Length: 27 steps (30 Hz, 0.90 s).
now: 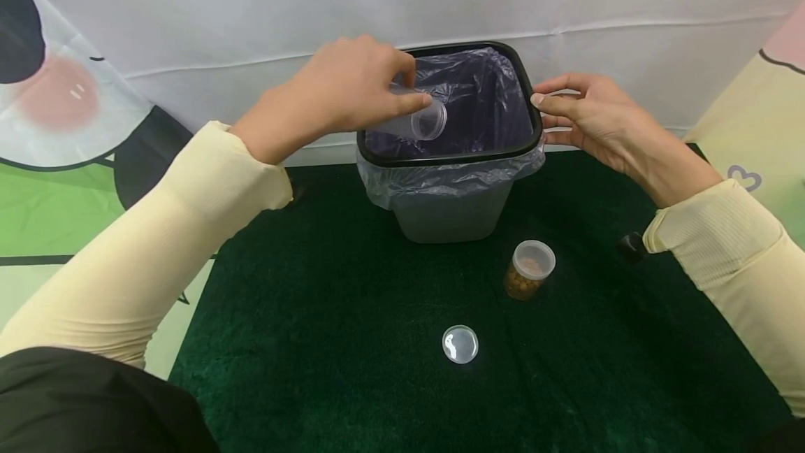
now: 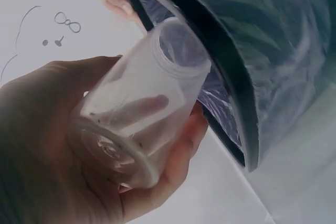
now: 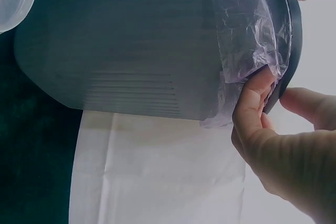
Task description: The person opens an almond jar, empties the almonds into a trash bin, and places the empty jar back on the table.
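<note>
There are two jars (image 1: 421, 121) (image 1: 530, 268), one loose lid (image 1: 460, 344), one bin (image 1: 449, 221), one liner (image 1: 490, 100).

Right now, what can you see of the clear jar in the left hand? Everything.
The jar is a clear, colourless cylinder, apparently plastic, with a round base, a ridged neck and an open mouth, no lid on. A few small dark specks show near the base; otherwise it looks empty. It is tipped over sideways, mouth at the opening of the bin, its body gripped by the left hand. Whether it touches the bin's rim can't be told.
</note>
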Tool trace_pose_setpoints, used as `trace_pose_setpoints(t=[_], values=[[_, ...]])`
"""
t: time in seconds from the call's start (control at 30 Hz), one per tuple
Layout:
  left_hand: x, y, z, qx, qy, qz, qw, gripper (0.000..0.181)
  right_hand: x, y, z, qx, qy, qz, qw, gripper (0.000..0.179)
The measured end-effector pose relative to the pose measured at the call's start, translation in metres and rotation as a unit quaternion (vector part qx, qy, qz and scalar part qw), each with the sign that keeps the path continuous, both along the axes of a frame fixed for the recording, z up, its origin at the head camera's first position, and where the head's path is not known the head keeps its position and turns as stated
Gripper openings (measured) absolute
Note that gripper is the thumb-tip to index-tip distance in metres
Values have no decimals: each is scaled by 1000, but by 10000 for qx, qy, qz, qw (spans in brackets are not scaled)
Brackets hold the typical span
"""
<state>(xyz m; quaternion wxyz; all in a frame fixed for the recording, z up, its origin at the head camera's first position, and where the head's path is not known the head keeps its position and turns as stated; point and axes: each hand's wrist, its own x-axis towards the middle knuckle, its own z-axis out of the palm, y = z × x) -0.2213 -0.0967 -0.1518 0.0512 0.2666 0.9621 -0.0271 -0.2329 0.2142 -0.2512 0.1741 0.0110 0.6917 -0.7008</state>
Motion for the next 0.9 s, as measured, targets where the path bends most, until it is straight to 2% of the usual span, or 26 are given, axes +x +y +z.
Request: trace_pose_setpoints(t=[0.13,0.33,0.5,0.6,0.77,0.9], values=[[0,-1,-2,-107,165,-16,9998,56,0,0,0,-87,-11,-13,10000,48],[0,-1,-4,9,40,-26,10000,55,0,0,-1,-119,-23,-21,9999,48],[-1,-3,-4,-147,64,-36,9999,56,-1,0,0,-94,-35,-15,9999,48],[-1,-4,-4,-95,101,-32,9999,57,-1,0,0,-81,-32,-9,10000,48],[1,-8,-5,334,130,15,9994,57,0,1,-1,-55,-5,0,10000,49],[4,-15,-7,1038,63,42,9946,56,1,2,-2,-106,1,-26,9999,50]])
